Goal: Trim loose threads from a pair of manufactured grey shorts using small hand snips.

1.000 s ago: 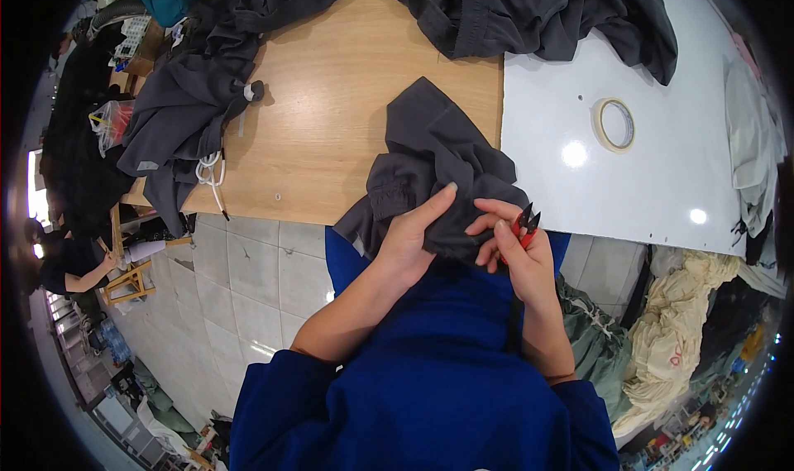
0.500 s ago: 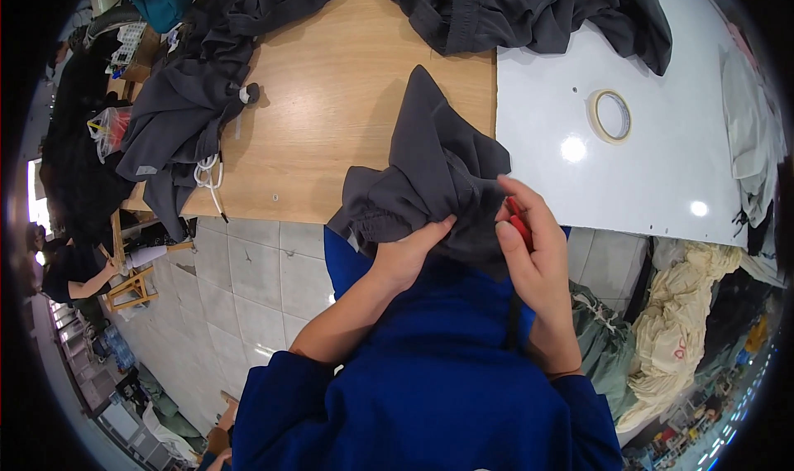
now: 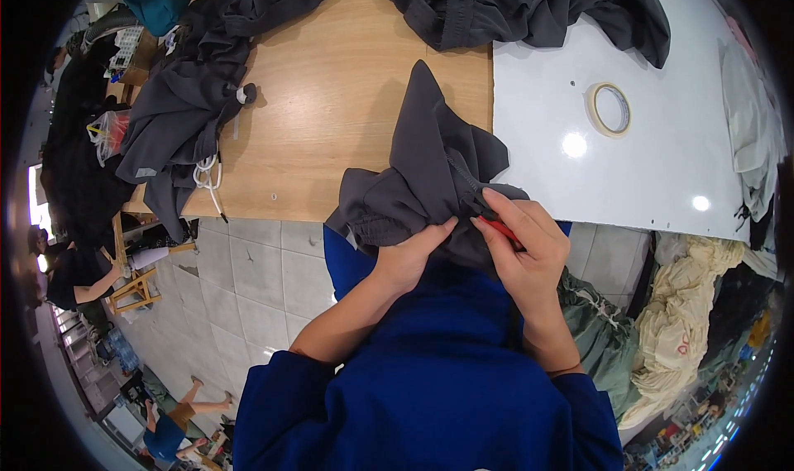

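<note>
Wood and white board make up the table (image 3: 331, 115), which stretches away beyond both hands. At its near edge a dark grey garment (image 3: 430, 181) is bunched up, one corner standing in a peak. The left hand (image 3: 409, 256) grips the gathered hem at the garment's lower edge, fingers curled into the cloth. The right hand (image 3: 525, 252) is closed on the fabric just beside it, and pinches a small red tool (image 3: 499, 229) against the cloth; what kind of tool I cannot tell. Farther out past the right hand, a roll of tape (image 3: 610, 109) lies flat on the white part. More dark clothes (image 3: 529, 8) are heaped at the far side, and another pile (image 3: 178, 107) lies well off past the left hand.
</note>
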Demonstrator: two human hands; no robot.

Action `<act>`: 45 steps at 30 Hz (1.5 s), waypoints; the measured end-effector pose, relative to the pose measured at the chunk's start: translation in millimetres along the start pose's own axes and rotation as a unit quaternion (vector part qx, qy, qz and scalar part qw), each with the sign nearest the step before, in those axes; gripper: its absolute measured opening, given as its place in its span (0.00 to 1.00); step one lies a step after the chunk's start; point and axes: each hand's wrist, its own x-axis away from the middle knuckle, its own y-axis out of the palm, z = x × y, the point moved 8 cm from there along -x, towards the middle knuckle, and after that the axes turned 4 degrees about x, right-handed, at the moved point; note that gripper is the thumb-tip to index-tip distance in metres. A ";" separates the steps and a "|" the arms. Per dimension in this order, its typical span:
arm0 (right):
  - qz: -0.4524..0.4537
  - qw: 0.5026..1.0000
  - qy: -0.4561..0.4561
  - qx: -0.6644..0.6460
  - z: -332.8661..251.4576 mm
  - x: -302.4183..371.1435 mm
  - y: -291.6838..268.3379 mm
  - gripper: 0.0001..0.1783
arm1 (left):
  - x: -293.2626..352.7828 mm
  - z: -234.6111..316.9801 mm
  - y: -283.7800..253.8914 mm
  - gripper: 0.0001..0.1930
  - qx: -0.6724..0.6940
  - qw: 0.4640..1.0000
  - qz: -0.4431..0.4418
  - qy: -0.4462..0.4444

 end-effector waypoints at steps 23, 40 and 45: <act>-0.123 0.945 0.249 -0.176 56.6 4.9 1.6 0.27 | -7.2 13.4 -1.5 0.21 0.093 0.995 0.001 -0.046; -0.001 0.933 0.257 -0.251 50.0 -0.6 6.6 0.05 | 24.4 -10.1 31.5 0.47 0.106 0.978 -0.151 -0.094; 0.031 0.963 0.157 -0.215 31.9 -5.3 2.1 0.14 | 13.3 -9.4 17.7 0.25 0.154 0.978 0.019 -0.138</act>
